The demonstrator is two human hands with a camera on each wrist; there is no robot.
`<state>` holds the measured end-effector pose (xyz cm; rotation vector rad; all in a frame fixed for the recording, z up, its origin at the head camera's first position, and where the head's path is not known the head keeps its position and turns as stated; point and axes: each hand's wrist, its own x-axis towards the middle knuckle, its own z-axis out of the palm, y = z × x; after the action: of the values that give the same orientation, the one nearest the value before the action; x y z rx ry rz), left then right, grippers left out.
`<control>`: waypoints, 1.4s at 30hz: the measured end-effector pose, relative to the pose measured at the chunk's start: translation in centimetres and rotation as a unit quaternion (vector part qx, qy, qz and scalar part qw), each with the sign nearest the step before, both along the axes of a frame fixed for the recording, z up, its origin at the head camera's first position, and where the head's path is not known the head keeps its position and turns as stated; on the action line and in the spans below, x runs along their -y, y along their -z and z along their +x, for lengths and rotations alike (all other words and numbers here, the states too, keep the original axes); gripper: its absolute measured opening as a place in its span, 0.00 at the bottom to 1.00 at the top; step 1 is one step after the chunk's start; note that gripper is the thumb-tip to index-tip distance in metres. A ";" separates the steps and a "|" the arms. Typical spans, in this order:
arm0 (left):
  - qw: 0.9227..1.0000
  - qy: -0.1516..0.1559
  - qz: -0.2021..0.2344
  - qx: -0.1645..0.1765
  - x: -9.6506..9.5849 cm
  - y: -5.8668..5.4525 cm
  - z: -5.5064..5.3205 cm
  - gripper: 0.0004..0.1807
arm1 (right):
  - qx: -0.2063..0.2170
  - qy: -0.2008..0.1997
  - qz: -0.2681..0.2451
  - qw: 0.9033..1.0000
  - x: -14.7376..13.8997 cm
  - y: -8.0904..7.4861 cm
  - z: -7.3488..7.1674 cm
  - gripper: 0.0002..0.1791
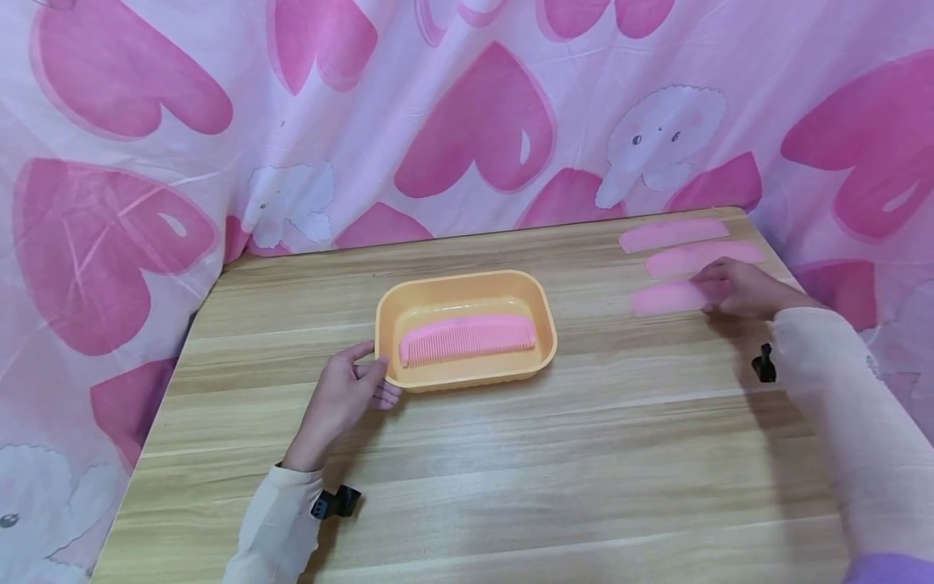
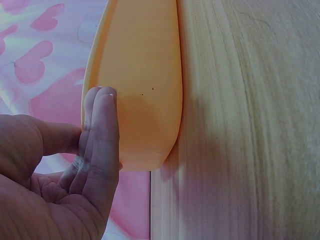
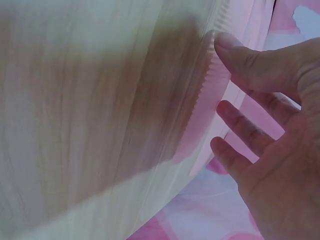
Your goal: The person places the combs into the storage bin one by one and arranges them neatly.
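Note:
My left hand (image 1: 343, 397) holds the left end of an orange plastic basin (image 1: 467, 379), with the thumb at the rim and the fingers along the outer wall. In the left wrist view, that wall (image 2: 145, 65) shows close up beside the fingers. Inside the basin lies a pink comb (image 1: 467, 337), teeth toward me. At the right, my right hand (image 1: 751, 290) pinches the right end of the nearest pink comb (image 1: 660, 298). The right wrist view shows the thumb at the teeth of this comb (image 3: 197, 120); the index fingertip is hidden.
Beyond the nearest comb lie two more pink combs, a middle one (image 1: 679, 258) and a far one (image 1: 671, 234), near the table's back right corner. The wooden table (image 1: 511, 478) meets a pink heart-patterned curtain (image 1: 467, 113) at its back edge.

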<state>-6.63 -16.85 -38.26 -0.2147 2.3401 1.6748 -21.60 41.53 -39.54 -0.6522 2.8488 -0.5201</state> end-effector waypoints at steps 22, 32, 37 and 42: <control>1.000 0.003 -0.004 -0.005 0.0 0.2 0.1 0.23 | 0.002 -0.025 -0.059 0.998 5.4 0.7 1.4 0.32; 1.000 -0.002 -0.016 0.005 -0.1 0.1 -0.1 0.24 | -0.007 -0.011 -0.075 0.997 5.3 1.0 1.0 0.30; 1.000 -0.001 -0.012 0.006 -0.1 0.0 -0.1 0.24 | -0.009 -0.021 -0.079 0.997 5.8 0.9 1.3 0.28; 1.000 0.001 -0.008 0.004 -0.1 -0.2 0.0 0.24 | 0.034 0.011 -0.072 0.997 6.3 0.9 1.3 0.30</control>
<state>-6.66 -16.78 -38.11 -0.2232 2.3485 1.6510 -20.31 35.21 -40.46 -0.6130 2.7768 -0.7433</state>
